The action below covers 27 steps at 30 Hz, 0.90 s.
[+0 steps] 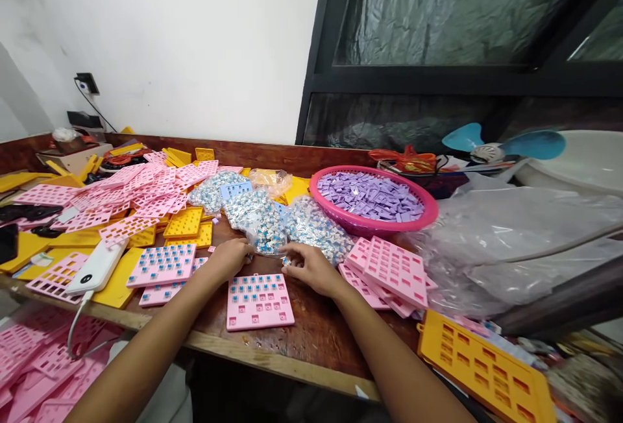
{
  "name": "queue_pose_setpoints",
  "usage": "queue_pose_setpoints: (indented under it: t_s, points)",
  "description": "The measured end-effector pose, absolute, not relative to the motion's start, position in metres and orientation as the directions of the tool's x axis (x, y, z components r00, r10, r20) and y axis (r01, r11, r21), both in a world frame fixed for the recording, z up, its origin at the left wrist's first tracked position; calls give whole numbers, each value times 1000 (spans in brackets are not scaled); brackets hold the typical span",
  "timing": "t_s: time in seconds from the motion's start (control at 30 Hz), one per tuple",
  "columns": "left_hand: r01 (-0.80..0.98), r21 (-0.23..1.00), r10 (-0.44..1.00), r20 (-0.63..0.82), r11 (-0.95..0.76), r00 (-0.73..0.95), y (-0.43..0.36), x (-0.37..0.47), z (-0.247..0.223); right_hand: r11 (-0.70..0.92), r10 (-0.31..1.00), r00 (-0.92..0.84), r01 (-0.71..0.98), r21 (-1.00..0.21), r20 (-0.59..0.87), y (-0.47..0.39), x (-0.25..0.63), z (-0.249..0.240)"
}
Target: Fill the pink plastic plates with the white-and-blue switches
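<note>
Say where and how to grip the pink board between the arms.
The pink board: probably by its left and right edges near the front corners, coming from the person's side. It lies flat on the table; its front rows are empty sockets, while blue pieces crowd the far rows.

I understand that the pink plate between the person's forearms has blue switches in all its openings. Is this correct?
Not all: the head view shows the pink plate between the forearms with blue switches in its upper rows; several lower openings have none.
</note>
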<state>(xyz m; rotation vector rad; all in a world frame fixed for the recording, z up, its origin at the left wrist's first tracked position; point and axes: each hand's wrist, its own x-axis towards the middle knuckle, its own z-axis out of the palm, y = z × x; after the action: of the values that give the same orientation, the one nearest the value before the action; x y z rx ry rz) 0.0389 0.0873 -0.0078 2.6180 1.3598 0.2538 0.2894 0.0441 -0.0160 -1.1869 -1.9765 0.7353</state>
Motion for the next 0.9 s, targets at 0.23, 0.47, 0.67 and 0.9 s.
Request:
queue_pose_setpoints:
  t_s: [0.23,0.47,0.67,0.9]
  points:
    - [778,252,817,127,-575,562,71,37,-1,399,894,-384,454,-797,229,41,286,-13]
    - [608,549,810,265,-573,524,-3,32,-1,400,853,-500,444,-801,149,33,287,-7]
    - [732,396,832,280,-554,478,-15,50,-30,483,855,-491,641,-597,164,29,278,-11]
    - [827,299,876,250,-475,413,-14,58,-29,465,845,-529,650,-601,82,27,279,-9]
